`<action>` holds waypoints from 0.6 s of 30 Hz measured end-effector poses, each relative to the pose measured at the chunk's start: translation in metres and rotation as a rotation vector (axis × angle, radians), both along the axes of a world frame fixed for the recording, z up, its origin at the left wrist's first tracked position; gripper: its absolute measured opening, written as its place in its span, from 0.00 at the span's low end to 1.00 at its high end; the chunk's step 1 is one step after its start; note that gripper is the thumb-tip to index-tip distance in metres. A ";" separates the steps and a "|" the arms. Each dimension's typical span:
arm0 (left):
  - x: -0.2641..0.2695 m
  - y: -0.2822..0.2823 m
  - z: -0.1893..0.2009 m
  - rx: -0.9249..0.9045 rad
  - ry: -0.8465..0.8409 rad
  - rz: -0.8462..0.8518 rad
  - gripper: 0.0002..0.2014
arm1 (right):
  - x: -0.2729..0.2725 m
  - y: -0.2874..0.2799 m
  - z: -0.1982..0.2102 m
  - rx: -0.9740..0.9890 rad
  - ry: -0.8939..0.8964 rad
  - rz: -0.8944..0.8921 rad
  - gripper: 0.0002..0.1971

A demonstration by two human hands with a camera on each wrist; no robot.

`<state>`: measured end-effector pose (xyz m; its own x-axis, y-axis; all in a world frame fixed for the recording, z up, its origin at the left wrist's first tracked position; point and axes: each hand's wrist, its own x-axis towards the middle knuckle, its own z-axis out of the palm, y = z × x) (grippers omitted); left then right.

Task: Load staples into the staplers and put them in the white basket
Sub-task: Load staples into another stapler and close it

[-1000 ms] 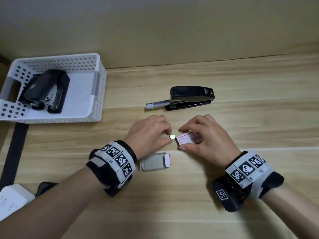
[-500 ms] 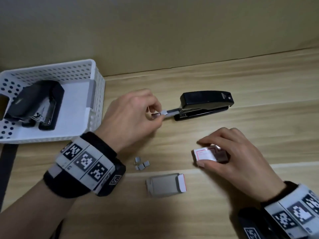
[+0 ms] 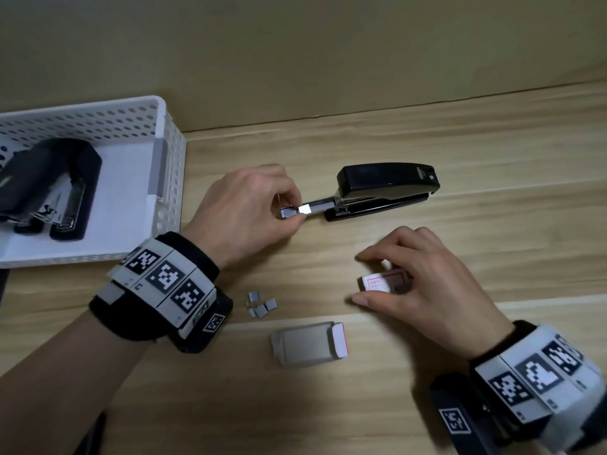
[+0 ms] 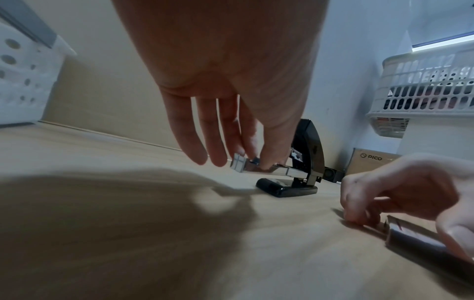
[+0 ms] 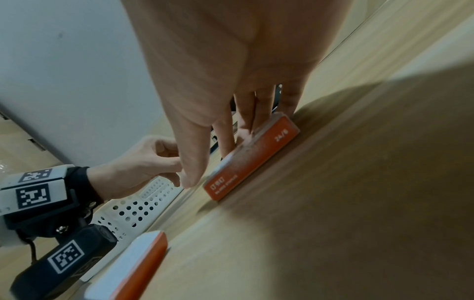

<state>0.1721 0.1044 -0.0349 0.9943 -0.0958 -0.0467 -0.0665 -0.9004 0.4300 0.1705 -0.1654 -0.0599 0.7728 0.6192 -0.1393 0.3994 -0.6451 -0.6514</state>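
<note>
A black stapler (image 3: 387, 188) (image 4: 305, 158) lies on the wooden table with its metal staple tray (image 3: 318, 205) (image 4: 269, 170) pulled out toward the left. My left hand (image 3: 249, 208) (image 4: 246, 158) pinches a small strip of staples (image 3: 303, 209) at the tray's open end. My right hand (image 3: 417, 274) (image 5: 225, 125) holds a small red and white staple box (image 3: 384, 282) (image 5: 251, 158) down on the table, fingers curled round it. The white basket (image 3: 164, 178) stands at the left with two black staplers (image 3: 56, 188) inside.
An empty grey box sleeve (image 3: 308, 344) (image 5: 133, 263) lies near the table's front. Several loose staple pieces (image 3: 261, 305) lie beside my left wrist. A wall runs along the back of the table. A second white basket (image 4: 423, 95) shows at the right.
My left hand took a staple strip from the box and carried it up to the stapler's pulled-out tray. My right hand stayed on the staple box.
</note>
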 end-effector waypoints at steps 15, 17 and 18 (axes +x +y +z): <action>0.002 0.003 -0.005 -0.120 -0.038 -0.015 0.05 | 0.001 0.002 -0.008 0.022 0.001 -0.029 0.26; 0.002 0.002 -0.006 -0.141 -0.043 -0.019 0.05 | 0.002 0.002 -0.009 0.026 0.001 -0.030 0.25; 0.002 0.002 -0.006 -0.141 -0.044 -0.020 0.05 | 0.002 0.002 -0.009 0.027 0.001 -0.030 0.25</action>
